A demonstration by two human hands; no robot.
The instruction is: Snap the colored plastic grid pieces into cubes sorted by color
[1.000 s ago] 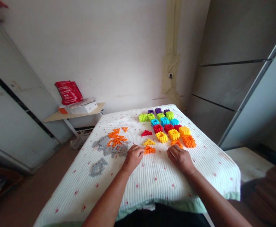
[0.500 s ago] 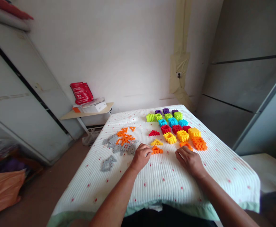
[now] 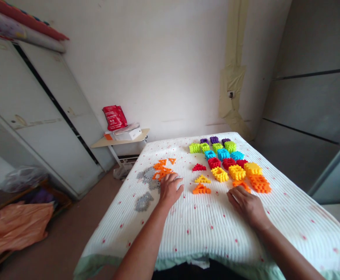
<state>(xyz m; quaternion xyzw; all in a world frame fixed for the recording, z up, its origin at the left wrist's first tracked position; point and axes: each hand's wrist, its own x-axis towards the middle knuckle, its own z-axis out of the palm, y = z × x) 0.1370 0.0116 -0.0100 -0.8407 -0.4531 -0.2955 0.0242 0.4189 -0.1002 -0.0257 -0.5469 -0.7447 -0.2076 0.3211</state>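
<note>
My left hand (image 3: pixel 170 189), fingers spread, hovers over or rests at the right edge of a pile of grey plastic interlocking pieces (image 3: pixel 147 175). Its fingertips come close to loose orange pieces (image 3: pixel 161 171) on that pile. My right hand (image 3: pixel 248 204) has its fingers bent down and together at the cloth, just in front of an orange interlocking block (image 3: pixel 241 185); what lies under those fingers is hidden. Between the hands lie a stack of orange triangles (image 3: pixel 201 189), yellow triangles (image 3: pixel 202 179) and red triangles (image 3: pixel 199 167).
Rows of stacked blocks stand at the back right: yellow (image 3: pixel 236 172), red (image 3: pixel 214 163), blue (image 3: pixel 223 154), green (image 3: pixel 230 146) and purple (image 3: pixel 214 140). A separate grey piece (image 3: pixel 143 202) lies left. White quilted cloth (image 3: pixel 199 225) covers the table. A side table (image 3: pixel 120 139) holds a red bag (image 3: pixel 114 117).
My left hand has moved left from beside the orange triangles to the grey and orange pile, its fingers spreading. The right hand stays by the orange block. The camera view has shifted.
</note>
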